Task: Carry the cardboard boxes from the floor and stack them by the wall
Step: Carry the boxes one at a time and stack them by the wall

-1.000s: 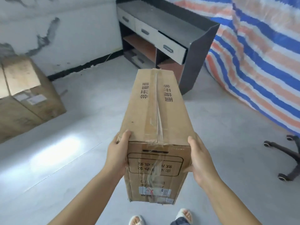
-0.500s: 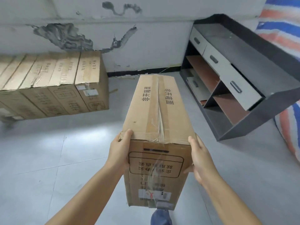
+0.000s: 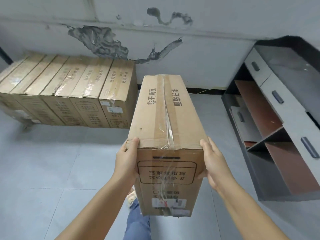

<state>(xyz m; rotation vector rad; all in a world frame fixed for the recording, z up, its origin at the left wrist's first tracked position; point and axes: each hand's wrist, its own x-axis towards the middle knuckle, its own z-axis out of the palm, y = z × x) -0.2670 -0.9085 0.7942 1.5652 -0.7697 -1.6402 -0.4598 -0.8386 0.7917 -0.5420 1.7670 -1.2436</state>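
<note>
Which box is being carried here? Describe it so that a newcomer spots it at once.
Start at the peeling wall with its row of boxes on the floor. The carried box is centre frame, gripped between left hand and right hand, the only one off the floor.

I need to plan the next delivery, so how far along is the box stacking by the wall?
Done: a row of boxes already stands side by side against the wall. In hand: one taped cardboard box is held off the floor, the left hand and right hand gripping its near end. Left: setting it by the row. Whether other boxes wait elsewhere is out of view.
</note>
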